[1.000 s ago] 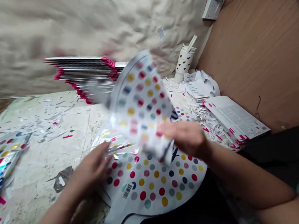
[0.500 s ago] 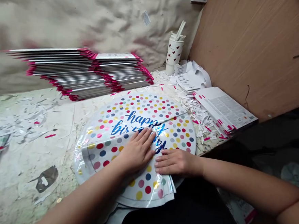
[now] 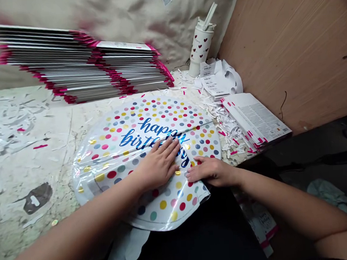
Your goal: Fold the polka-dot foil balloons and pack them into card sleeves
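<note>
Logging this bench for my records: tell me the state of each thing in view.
Foil birthday balloon: deflated, folded over, lying flat
Left hand: open, pressed flat on the balloon
Right hand: open, fingers on the balloon
Pink-edged flat packs: stacked, fanned out
Heart-print tumbler: upright, straw up
Printed label sheets: loose, crumpled

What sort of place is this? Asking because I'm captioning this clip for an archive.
Probably a small workshop where foil balloons are handled in bulk: a birthday foil balloon lies on a scrap-littered bench, pink-edged flat packets lie in tall stacks, and paper trimmings pile up nearby.
</note>
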`<state>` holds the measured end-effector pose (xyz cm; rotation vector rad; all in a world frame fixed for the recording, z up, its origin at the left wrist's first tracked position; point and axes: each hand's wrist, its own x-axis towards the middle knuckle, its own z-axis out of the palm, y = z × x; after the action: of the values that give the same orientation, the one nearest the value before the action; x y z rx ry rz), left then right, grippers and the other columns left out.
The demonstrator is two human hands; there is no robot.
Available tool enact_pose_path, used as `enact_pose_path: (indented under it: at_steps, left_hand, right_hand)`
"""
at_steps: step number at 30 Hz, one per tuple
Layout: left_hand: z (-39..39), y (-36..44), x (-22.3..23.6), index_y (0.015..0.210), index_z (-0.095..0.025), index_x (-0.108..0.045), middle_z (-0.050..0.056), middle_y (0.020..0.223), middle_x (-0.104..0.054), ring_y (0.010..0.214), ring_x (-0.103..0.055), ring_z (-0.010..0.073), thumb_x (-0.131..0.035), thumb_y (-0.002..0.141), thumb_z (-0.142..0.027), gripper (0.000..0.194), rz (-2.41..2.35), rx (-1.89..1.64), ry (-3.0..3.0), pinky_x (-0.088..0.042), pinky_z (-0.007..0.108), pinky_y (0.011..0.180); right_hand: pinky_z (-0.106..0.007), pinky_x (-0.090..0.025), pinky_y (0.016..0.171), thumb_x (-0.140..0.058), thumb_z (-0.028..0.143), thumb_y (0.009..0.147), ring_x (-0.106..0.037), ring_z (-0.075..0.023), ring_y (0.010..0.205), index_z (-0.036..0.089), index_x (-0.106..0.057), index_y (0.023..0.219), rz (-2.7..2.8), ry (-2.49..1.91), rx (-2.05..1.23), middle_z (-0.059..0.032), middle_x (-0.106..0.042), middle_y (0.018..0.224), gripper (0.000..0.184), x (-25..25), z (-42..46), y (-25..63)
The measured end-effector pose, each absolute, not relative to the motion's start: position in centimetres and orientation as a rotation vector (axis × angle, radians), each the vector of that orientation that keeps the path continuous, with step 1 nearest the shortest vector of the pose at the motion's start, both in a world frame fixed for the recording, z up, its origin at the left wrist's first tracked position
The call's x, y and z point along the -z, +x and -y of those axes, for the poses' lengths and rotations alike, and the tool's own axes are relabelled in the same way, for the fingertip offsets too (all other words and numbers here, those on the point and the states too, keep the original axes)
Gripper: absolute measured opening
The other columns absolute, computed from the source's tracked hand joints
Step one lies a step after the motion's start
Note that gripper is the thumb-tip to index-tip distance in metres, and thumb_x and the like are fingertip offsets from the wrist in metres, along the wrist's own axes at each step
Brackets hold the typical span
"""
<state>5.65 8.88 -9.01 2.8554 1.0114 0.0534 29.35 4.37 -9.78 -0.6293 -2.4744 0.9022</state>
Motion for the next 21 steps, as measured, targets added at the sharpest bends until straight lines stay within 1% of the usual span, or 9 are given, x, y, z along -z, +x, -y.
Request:
enact_pose_path:
  at_steps: [2, 4, 6, 9, 12, 15, 17, 19, 21]
  left_hand:
    - [-8.7, 6.1, 9.1, 0.142, -0.014, -0.022, 0.011, 0.149, -0.021, 0.137, -0.016, 0.0256, -0.029, 0.09, -0.047, 0.062, -0.977, -0.016, 2.83, -0.011, 0.044, 0.11]
    - [-9.0, 6.8, 9.2, 0.142, -0.012, -0.021, 0.013, 0.149, -0.019, 0.137, -0.014, 0.0278, -0.033, 0.087, -0.053, 0.07, -1.02, -0.014, 2.8, -0.011, 0.045, 0.11]
    - [-9.5, 7.4, 9.2, 0.142, -0.012, -0.021, 0.013, 0.149, -0.019, 0.137, -0.014, 0.0282, -0.033, 0.088, -0.049, 0.067, -1.06, -0.005, 2.776, -0.011, 0.046, 0.11]
    - [-9.7, 6.6, 9.0, 0.14, -0.017, -0.028, 0.007, 0.148, -0.025, 0.136, -0.019, 0.0249, -0.033, 0.089, -0.036, 0.055, -1.033, 0.039, 2.772, -0.014, 0.043, 0.11]
    - [-8.4, 2.1, 9.0, 0.137, -0.024, -0.034, 0.003, 0.145, -0.033, 0.135, -0.025, 0.0235, -0.039, 0.087, -0.037, 0.053, -0.982, 0.065, 2.792, -0.016, 0.039, 0.111]
    - [-5.9, -4.7, 8.9, 0.14, -0.023, -0.028, 0.006, 0.145, -0.032, 0.133, -0.029, 0.025, -0.037, 0.088, -0.036, 0.055, -1.145, 0.075, 2.788, -0.017, 0.045, 0.11]
    - [-4.2, -8.2, 8.5, 0.138, -0.023, -0.032, 0.006, 0.141, -0.039, 0.13, -0.034, 0.0263, -0.036, 0.089, -0.035, 0.051, -1.355, 0.073, 2.74, -0.024, 0.048, 0.108]
    - [-2.7, -9.3, 7.7, 0.137, -0.019, -0.034, 0.008, 0.139, -0.043, 0.13, -0.035, 0.0277, -0.033, 0.09, -0.033, 0.05, -1.672, -0.117, 2.654, -0.032, 0.048, 0.105]
    - [-1.4, -7.5, 6.9, 0.139, -0.013, -0.029, 0.011, 0.143, -0.035, 0.133, -0.029, 0.0282, -0.032, 0.09, -0.031, 0.052, -1.806, -0.428, 2.644, -0.03, 0.047, 0.106]
  right_hand:
    - [-0.038, -0.022, 0.107, -0.047, 0.007, 0.081, -0.058, -0.0131, 0.108, 0.02, -0.065, 0.098, 2.465, -0.628, -0.897, -0.0035, -0.069, 0.103, 0.027, 9.5, -3.9, 29.9]
    - [-0.036, -0.031, 0.1, -0.048, 0.015, 0.085, -0.062, -0.0146, 0.097, 0.019, -0.066, 0.094, 2.455, -0.694, -0.906, -0.0043, -0.071, 0.094, 0.02, 9.1, -3.8, 30.0]
    - [-0.029, -0.042, 0.081, -0.044, 0.025, 0.089, -0.063, -0.0135, 0.076, 0.016, -0.065, 0.082, 2.384, -0.92, -0.933, -0.0039, -0.07, 0.076, 0.024, 8.6, -4.3, 29.5]
    - [-0.021, -0.04, 0.06, -0.039, 0.034, 0.091, -0.055, -0.0111, 0.061, 0.016, -0.062, 0.07, 2.193, -1.354, -0.986, -0.0008, -0.061, 0.064, 0.035, 7.9, -5.9, 28.0]
    - [-0.021, -0.037, 0.059, -0.041, 0.034, 0.089, -0.054, -0.0116, 0.064, 0.018, -0.065, 0.076, 2.095, -1.634, -1.015, 0.0005, -0.06, 0.065, 0.032, 7.6, -7.5, 26.5]
    - [-0.022, -0.035, 0.057, -0.042, 0.034, 0.087, -0.054, -0.0132, 0.064, 0.019, -0.067, 0.074, 2.078, -1.76, -1.001, -0.0009, -0.061, 0.064, 0.032, 7.7, -8.6, 25.5]
    - [-0.022, -0.034, 0.056, -0.043, 0.033, 0.086, -0.054, -0.0136, 0.064, 0.019, -0.067, 0.072, 2.073, -1.823, -0.999, -0.0016, -0.062, 0.065, 0.032, 7.8, -9.0, 25.0]
    - [-0.022, -0.034, 0.055, -0.043, 0.033, 0.086, -0.054, -0.0136, 0.062, 0.02, -0.068, 0.071, 2.074, -1.879, -0.993, -0.0016, -0.062, 0.063, 0.031, 7.8, -9.2, 24.7]
    - [-0.022, -0.034, 0.054, -0.044, 0.032, 0.085, -0.054, -0.0134, 0.06, 0.02, -0.068, 0.071, 2.086, -1.92, -0.978, -0.0012, -0.061, 0.061, 0.03, 7.7, -9.5, 24.4]
